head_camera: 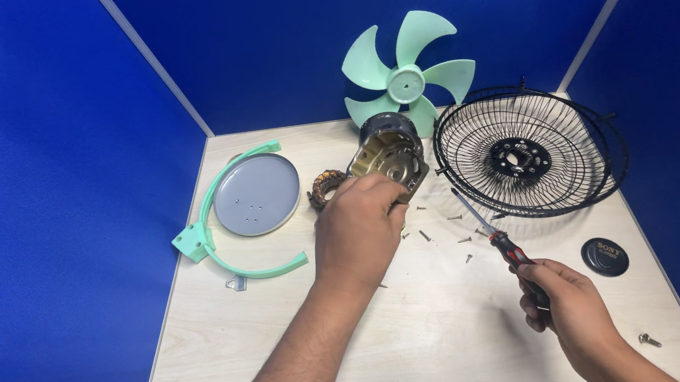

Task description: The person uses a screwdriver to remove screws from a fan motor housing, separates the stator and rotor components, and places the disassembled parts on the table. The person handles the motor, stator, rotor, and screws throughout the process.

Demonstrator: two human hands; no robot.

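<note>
Left hand (359,227) clamped on motor shell (387,158): stamped metal, likely stiff, heavyish, sharp-edged; best gripped by rim. Right hand (571,310) closed on screwdriver (495,237) handle. Loose screws (447,234) between.

One fan blade (405,73), one wire grille (527,151), one grey disc (256,194), one green ring (225,230), one motor housing (387,156), one screwdriver (495,237), one black cap (604,256), several loose screws (425,235).

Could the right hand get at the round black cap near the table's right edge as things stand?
Probably yes. The black cap lies in the open just beside the right hand, nothing between them. But that hand is gripping the screwdriver, so its fingers are not free.
</note>
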